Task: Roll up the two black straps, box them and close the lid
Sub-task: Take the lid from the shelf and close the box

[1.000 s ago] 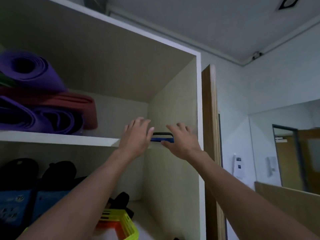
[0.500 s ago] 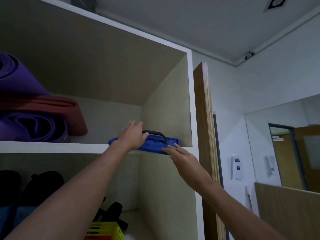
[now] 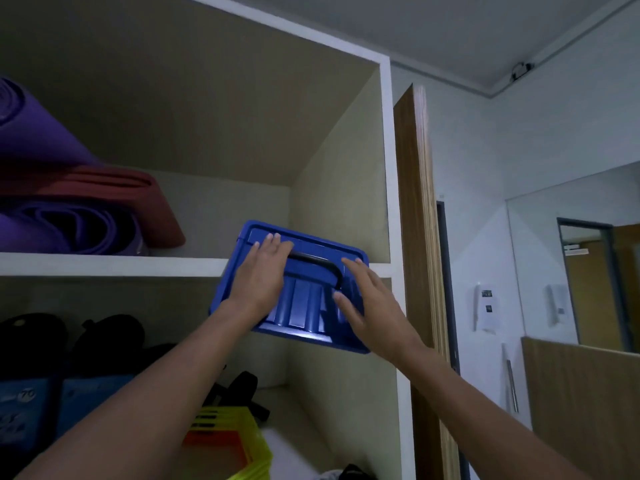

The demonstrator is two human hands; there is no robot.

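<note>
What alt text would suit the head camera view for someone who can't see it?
A left hand and right hand rest on the lid of a blue box with a black handle, tilted forward at the edge of a cupboard shelf. Rolled purple and red mats share the shelf further left.

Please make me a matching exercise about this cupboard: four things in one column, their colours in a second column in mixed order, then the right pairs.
Things:
1 box
2 box handle
3 basket
4 top mat

Colours:
a purple
b black
c blue
d yellow

Pairs: 1-c; 2-b; 3-d; 4-a
</note>
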